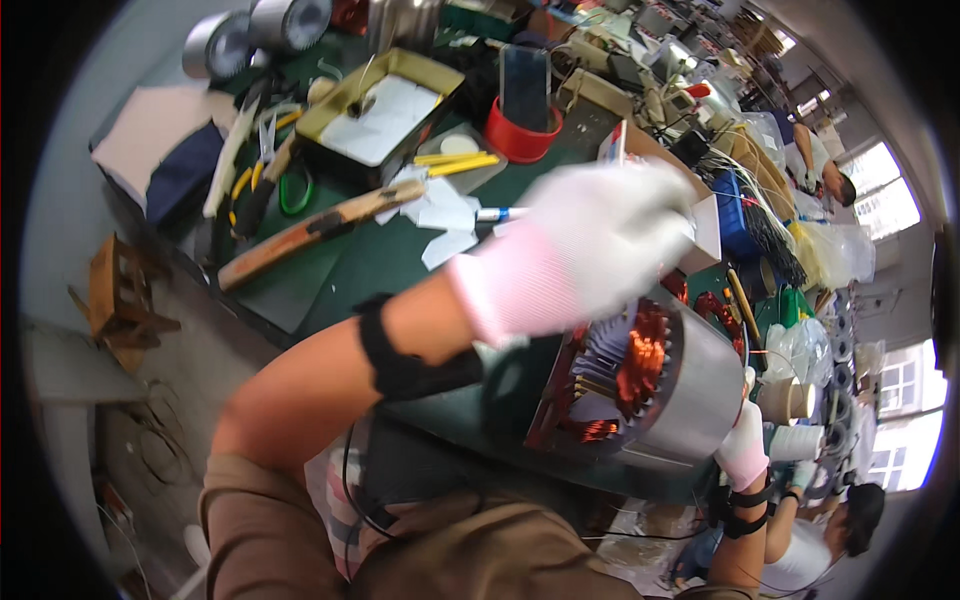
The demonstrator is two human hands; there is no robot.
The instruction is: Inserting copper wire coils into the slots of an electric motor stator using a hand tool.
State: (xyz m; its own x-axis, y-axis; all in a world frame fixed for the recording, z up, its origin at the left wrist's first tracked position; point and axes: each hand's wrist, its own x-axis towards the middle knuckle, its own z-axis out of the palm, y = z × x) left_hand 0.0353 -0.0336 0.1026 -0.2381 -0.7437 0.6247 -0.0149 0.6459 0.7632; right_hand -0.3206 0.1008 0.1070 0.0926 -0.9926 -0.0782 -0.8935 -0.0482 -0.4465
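Observation:
My left hand (pixel 600 240), in a white glove with a pink cuff, is blurred over a white box (pixel 706 228). Its fingers look curled in; anything between them is hidden. Below it a motor stator (pixel 700 385) lies on its side, a silver metal shell with copper windings (pixel 643 360) and pale slot liners at its open end. My right hand (pixel 743 445), gloved the same way, grips the right side of the shell, its fingers partly hidden. A marker-like white and blue stick (pixel 498 214) lies left of my left hand.
On the green table (pixel 350 295) lie a wooden stick (pixel 320 235), pliers (pixel 262 160), yellow strips (pixel 460 163) and paper scraps (pixel 440 210). A metal tray (pixel 445 80) and a phone (pixel 525 85) in a red round holder (pixel 522 135) stand behind. Two people work at the right.

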